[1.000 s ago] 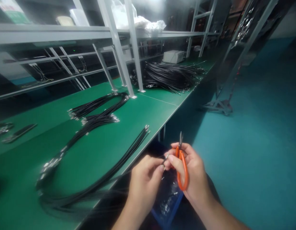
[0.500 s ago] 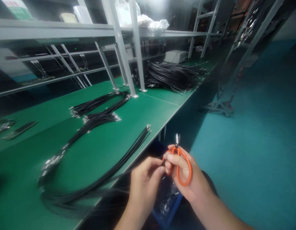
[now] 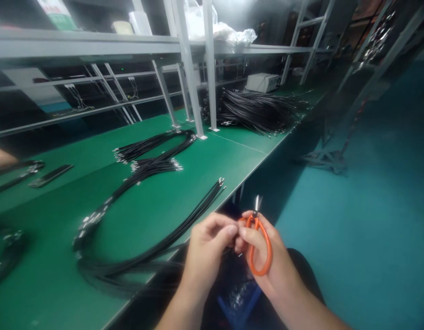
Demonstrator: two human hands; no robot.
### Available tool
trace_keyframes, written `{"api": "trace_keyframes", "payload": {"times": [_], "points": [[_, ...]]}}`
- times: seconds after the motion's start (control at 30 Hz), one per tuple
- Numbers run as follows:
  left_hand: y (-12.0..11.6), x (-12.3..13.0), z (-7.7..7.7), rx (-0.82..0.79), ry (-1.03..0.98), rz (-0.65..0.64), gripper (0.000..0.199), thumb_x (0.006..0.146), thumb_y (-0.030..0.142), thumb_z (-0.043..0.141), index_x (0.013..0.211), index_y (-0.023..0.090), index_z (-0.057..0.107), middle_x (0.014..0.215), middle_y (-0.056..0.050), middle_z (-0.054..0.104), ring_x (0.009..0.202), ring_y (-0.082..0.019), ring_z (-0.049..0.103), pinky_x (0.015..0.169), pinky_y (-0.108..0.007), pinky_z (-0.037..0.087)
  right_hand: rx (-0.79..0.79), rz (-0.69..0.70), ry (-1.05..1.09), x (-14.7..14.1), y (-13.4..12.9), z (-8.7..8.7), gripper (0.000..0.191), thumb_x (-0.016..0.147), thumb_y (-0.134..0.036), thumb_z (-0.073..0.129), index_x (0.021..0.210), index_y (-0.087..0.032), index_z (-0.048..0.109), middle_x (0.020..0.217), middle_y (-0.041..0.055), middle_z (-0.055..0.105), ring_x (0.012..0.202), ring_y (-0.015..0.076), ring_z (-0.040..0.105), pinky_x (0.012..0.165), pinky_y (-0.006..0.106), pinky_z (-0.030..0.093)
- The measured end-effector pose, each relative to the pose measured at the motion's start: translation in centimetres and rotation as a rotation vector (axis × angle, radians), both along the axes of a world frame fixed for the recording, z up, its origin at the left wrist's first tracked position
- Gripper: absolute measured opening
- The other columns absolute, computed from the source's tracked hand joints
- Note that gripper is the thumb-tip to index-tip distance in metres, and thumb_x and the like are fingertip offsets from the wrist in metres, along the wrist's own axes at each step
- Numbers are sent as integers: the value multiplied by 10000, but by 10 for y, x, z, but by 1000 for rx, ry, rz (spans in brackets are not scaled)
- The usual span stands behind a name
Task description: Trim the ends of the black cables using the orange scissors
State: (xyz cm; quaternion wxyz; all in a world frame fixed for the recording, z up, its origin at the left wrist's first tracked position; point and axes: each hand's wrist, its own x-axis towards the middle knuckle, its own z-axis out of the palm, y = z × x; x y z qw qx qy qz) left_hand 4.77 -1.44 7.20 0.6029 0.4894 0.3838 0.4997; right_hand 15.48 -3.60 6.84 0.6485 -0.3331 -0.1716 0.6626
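Note:
My right hand [image 3: 275, 252] is closed around scissors with orange handles [image 3: 260, 272], their blades pointing up and slightly apart. My left hand [image 3: 204, 250] pinches at the fingertips, touching the right fingers just left of the handles. A black cable [image 3: 174, 249] runs off the bench edge toward my left hand; its end is hidden between the fingers. Beside my hands, on the green bench [image 3: 146, 215], lies a curved black cable bundle [image 3: 184, 224] with pale tips. Some of its strands hang over the edge, blurred.
Below my hands is a blue bin [image 3: 232, 316] with shiny bits. A large black cable pile [image 3: 256, 110] and a white box [image 3: 262, 82] lie farther along the bench. Grey shelf posts [image 3: 191, 78] rise from it. Another person's arm [image 3: 2, 158] shows at far left.
The view has swung left, so the bench sits farther right. Another person's arm has come in at far left. My fingertips have closed together, covering the dark piece seen between them before.

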Motion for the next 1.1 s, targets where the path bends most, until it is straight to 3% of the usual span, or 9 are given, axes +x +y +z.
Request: {"api": "trace_keyframes", "payload": {"times": [0.33, 0.5, 0.6, 0.63, 0.73, 0.8, 0.87, 0.97, 1.1], "points": [[0, -2, -3, -81, -164, -73, 53, 835, 204, 597, 819, 155, 583, 655, 28, 545, 583, -83, 494, 578, -202, 417, 3, 40, 50, 3, 3, -4, 202, 742, -72, 614, 895, -187, 550, 654, -31, 600, 531, 99, 545, 546, 203, 438], [2, -1, -6, -34, -170, -35, 122, 806, 177, 620, 716, 151, 544, 745, 18, 538, 591, -68, 478, 587, -194, 425, -1, 34, 90, 3, 6, -5, 184, 717, -73, 634, 860, -177, 581, 629, -20, 616, 510, 95, 543, 527, 192, 441], [1, -7, -8, 39, 19, 66, 59, 827, 185, 579, 775, 163, 566, 812, -2, 553, 647, -97, 519, 626, -221, 457, -18, 46, 126, 3, 8, -5, 168, 713, -81, 639, 847, -173, 594, 600, -13, 615, 520, 104, 552, 537, 199, 456], [0, -9, -8, 119, 139, 125, 19, 831, 177, 567, 831, 171, 585, 846, -15, 569, 688, -114, 545, 647, -233, 469, -22, 45, 132, 2, 8, -5, 172, 710, -81, 643, 847, -173, 596, 596, -12, 614, 525, 107, 554, 540, 203, 462], [-2, -13, -5, 472, 529, 273, 205, 837, 122, 532, 998, 206, 628, 995, -57, 591, 812, -148, 594, 711, -253, 491, -29, 34, 137, 0, 9, -3, 196, 695, -72, 662, 851, -170, 595, 597, -16, 603, 531, 107, 550, 530, 204, 469], [-2, -14, -4, 663, 696, 313, 222, 841, 115, 526, 985, 218, 660, 1030, -67, 597, 832, -152, 613, 707, -247, 497, -34, 27, 142, -2, 9, -2, 206, 686, -66, 672, 847, -167, 592, 612, -17, 599, 535, 105, 547, 521, 199, 469], [-2, -16, -4, 727, 765, 359, 184, 839, 129, 545, 925, 215, 683, 994, -66, 620, 830, -158, 629, 692, -239, 498, -33, 27, 148, -3, 10, 0, 212, 688, -66, 673, 855, -166, 590, 635, -14, 601, 547, 105, 549, 521, 198, 471], [-2, -19, -4, 664, 771, 391, 154, 845, 135, 548, 888, 206, 677, 955, -61, 645, 847, -169, 636, 731, -252, 493, -14, 28, 156, -5, 11, 0, 205, 704, -66, 659, 866, -169, 588, 659, -9, 606, 555, 104, 545, 537, 201, 472], [-5, -21, -3, 316, 532, 134, 153, 873, 168, 525, 983, 220, 618, 902, -30, 680, 824, -161, 652, 731, -253, 511, 22, 23, 155, -6, 13, 0, 185, 725, -67, 634, 871, -172, 588, 633, -21, 582, 540, 93, 522, 546, 191, 454]]}}
